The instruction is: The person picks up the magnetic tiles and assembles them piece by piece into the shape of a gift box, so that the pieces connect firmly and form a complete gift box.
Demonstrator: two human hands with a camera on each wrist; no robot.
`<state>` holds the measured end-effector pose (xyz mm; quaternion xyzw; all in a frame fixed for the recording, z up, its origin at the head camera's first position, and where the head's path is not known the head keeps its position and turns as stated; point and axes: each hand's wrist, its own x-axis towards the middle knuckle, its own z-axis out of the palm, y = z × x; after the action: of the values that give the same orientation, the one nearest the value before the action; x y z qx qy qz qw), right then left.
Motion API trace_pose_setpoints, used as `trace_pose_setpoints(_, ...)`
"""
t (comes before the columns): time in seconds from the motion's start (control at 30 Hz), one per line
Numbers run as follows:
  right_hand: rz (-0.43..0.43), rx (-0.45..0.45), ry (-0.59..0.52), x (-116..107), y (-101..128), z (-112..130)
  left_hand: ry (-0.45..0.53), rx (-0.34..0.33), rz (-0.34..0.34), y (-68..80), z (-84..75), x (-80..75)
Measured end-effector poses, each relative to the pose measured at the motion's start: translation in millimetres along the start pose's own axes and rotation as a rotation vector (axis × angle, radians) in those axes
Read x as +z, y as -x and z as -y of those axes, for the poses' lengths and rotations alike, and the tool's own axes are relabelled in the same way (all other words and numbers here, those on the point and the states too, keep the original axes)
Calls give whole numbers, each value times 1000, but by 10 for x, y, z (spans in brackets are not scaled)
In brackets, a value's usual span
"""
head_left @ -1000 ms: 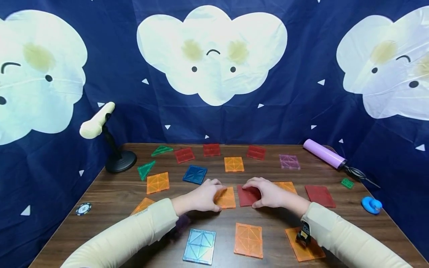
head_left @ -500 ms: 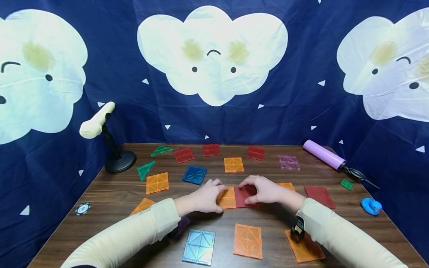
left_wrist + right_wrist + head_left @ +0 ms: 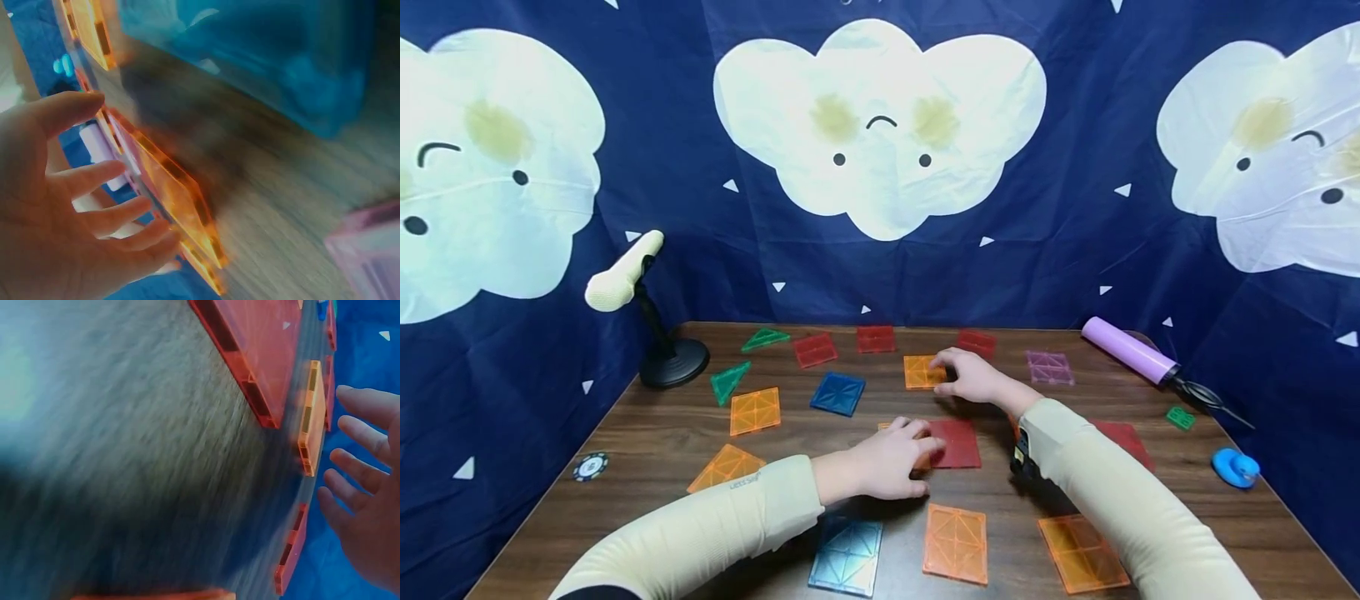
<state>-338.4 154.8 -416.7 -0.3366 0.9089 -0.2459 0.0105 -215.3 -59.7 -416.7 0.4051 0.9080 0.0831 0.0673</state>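
The orange tile (image 3: 921, 372) toward the back of the wooden table (image 3: 647, 442) is touched at its right edge by the right hand (image 3: 970, 379) in the head view, the fingers relaxed and loosely spread, nothing pinched. Nearer the person, the left hand (image 3: 887, 467) is laid flat over a second orange tile (image 3: 897, 428) (mostly covered), which is joined to a red tile (image 3: 955, 442) on its right. A blue tile (image 3: 838, 393) lies left of the reached tile, a purple tile (image 3: 1048, 367) to its right, and a black stand (image 3: 662, 350) is seen at the table's left rear.

In the left wrist view (blurred), the left hand (image 3: 69, 219) is seen with fingers straight and fanned, resting on the edge of the second orange tile (image 3: 169, 200).

In the right wrist view, the right hand (image 3: 369, 506) is shown with fingers parted, just beside the orange tile (image 3: 311, 419); whether they touch it cannot be told there.
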Motion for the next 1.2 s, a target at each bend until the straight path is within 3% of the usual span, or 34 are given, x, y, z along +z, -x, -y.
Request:
trace_pose_setpoints(0.17, 44, 29, 28, 50, -106, -73, -43, -1, 93, -3, -55, -5)
trace_pose_setpoints(0.27, 73, 50, 17, 78, -124, -123, -55, 6, 113, -15, -72, -2)
trace_pose_setpoints(0.53, 52, 53, 0, 131, -37, -165, -53, 21, 126, -17, -95, 9)
trace_pose_setpoints(0.77, 75, 19, 47, 147, 44, -104, -36, 2, 134, 37, -50, 8)
trace_pose_setpoints(1.2, 93, -60, 13, 80, 305, -72, -38, -2, 140, 13, -47, -48)
